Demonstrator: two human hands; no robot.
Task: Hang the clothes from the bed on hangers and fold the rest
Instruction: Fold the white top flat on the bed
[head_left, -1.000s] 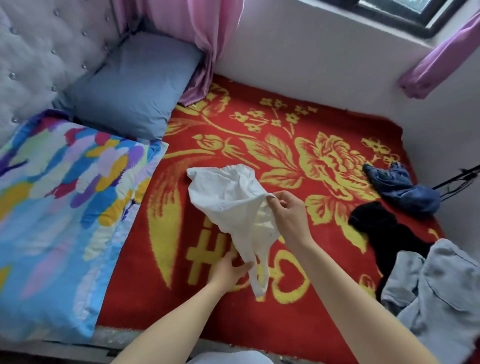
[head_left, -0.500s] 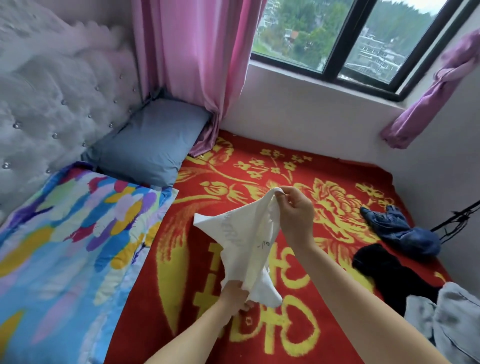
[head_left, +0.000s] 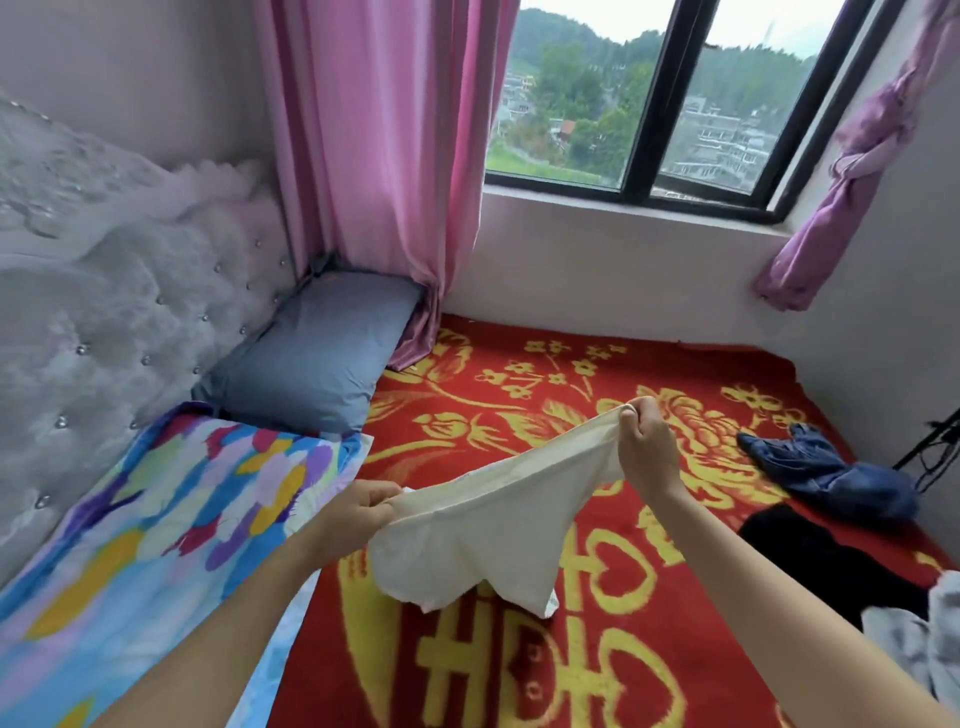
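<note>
Risk: you only pinch the top edge of the white garment, so a shake could slip one end and drop it crumpled on the bed under your hands. Left hand and right hand each grip an end, cloth stretched between. Thin, cream-white, two lobes hanging.

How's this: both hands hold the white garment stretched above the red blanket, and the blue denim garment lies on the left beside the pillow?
Not quite. The head view shows the blue denim garment on the right side of the red blanket, far from the pillow. The left hand and right hand do hold the white garment stretched above it.
</note>
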